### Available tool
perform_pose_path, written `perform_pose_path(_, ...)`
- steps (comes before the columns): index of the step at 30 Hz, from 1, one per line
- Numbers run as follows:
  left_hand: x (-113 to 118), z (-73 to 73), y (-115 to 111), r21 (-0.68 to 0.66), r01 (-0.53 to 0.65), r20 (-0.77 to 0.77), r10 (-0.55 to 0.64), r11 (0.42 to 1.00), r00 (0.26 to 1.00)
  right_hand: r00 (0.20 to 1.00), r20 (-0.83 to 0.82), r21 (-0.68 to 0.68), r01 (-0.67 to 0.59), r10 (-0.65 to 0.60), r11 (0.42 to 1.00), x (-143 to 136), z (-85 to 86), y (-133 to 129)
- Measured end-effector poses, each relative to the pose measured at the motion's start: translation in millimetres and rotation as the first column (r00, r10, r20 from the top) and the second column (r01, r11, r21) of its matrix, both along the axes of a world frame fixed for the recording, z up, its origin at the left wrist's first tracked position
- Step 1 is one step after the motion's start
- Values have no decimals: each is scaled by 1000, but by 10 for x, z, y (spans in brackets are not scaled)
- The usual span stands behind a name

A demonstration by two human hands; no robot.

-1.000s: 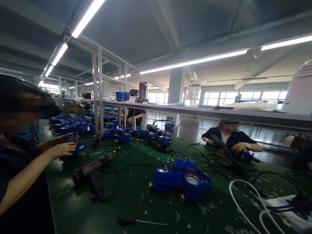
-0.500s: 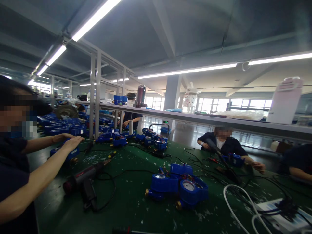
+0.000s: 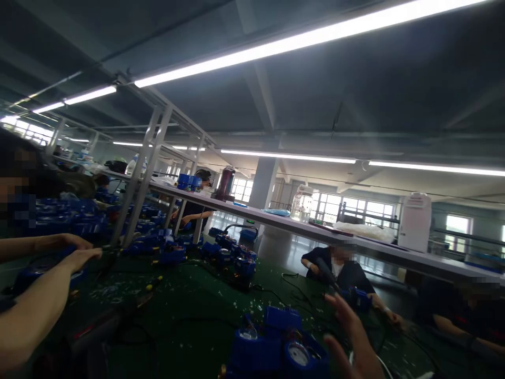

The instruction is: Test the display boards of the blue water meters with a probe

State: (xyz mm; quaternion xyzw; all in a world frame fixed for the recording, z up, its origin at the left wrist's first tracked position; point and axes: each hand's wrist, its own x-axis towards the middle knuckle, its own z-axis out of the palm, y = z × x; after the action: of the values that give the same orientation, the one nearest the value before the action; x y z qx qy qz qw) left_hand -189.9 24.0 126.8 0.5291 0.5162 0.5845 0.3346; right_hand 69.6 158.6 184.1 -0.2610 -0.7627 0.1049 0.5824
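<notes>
My right hand is raised at the lower right, its fingers stretched out and thumb apart, holding nothing. Just left of it stand two blue water meters with round dials: the nearer-right meter and the left meter. A blue box-shaped part sits behind them. Brass shows at the left meter's pipe end. The hand overlaps the view close to the right meter; whether it touches I cannot tell. My left hand is out of view.
A co-worker's hands rest on a blue meter at left. A dark heat gun lies nearby. Several more meters stand farther back. A shelf on metal posts crosses above; another person works opposite, among cables.
My right hand has come into view at the lower right. The camera has tilted up and rolled, so the bench and meters appear lower. The two near meters stay on the bench.
</notes>
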Motion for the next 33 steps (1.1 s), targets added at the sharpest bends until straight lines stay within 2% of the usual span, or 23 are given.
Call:
perform_pose_path(2, -374, 90, -8, 11, -41, -53, 41, 999, 998, 997, -22, 15, -70, 70, 997, -259, 477, 311)
perform_pose_path(6, -1083, 262, 8, 34, -85, -180, 90, 996, 980, 989, -149, 78, 29, -17, 997, -767, 1357, 885)
perform_pose_path(8, -1407, 345, 17, 42, -93, -252, 101, 995, 963, 981, -174, 78, 104, -89, 992, -961, 1671, 1137)
perform_pose_path(11, -1831, 442, 14, 43, -94, -365, 103, 995, 925, 961, -164, 34, 234, -225, 972, -1162, 1960, 1444)
perform_pose_path(16, -2283, 510, 32, 0, -74, -551, 62, 997, 832, 921, -24, -84, 386, -389, 919, -1333, 2148, 1725)
perform_pose_path(21, -2479, 524, 78, -73, -45, -699, -19, 996, 715, 869, 157, -314, 494, -469, 811, -1421, 2268, 1830)
perform_pose_path(25, -2638, 492, -6, -83, -55, -746, -25, 995, 666, 847, 220, -394, 530, -483, 751, -1448, 2295, 1874)
perform_pose_path(28, -2748, 419, -122, -72, -79, -748, -1, 994, 664, 865, 195, -363, 502, -463, 785, -1425, 2255, 1803)
perform_pose_path(31, -2779, 331, -192, -59, -90, -741, 17, 994, 671, 923, 119, -255, 384, -365, 887, -1371, 2152, 1559)
perform_pose_path(33, -2750, 288, -187, -57, -78, -743, 10, 995, 670, 970, 52, -149, 242, -237, 959, -1315, 1999, 1290)
